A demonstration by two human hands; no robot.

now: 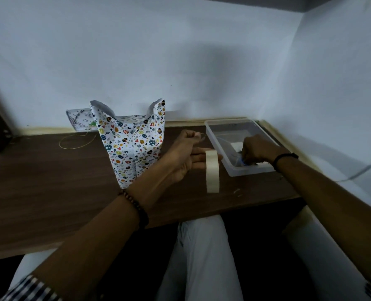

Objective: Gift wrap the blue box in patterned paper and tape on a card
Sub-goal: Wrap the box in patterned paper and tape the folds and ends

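Although none of its blue surface can be seen, the tall box wrapped in white paper printed with coloured eggs, hearts and leaves (134,146) is stood upright on the dark brown wooden table (49,181), a little left of the frame's centre. Its top is left unfolded, with two paper corners flared upward. Just right of it the left hand (186,155) is held above the tabletop. A roll of cream adhesive tape (212,171) is carried on edge on the straight, outstretched fingers, which are passed through its hole, while the thumb and forefinger are pinched together higher up on what appears to be a thin strip drawn from the roll. A dark beaded bracelet (136,208) is worn on that wrist. Further right, the right hand (256,149) is lowered into a clear rectangular plastic tub (210,131), its fingers curled downward at a small bluish item (242,162); whether anything is gripped cannot be told. A black band (285,158) is worn on that wrist. Behind the box, towards the left of the frame, a white card with faint drawings (78,119) is propped against the pale wall (180,61), and a loop of thin yellow cord (76,147) is laid on the table before it. Pale trousers (202,257) are seen at the bottom edge
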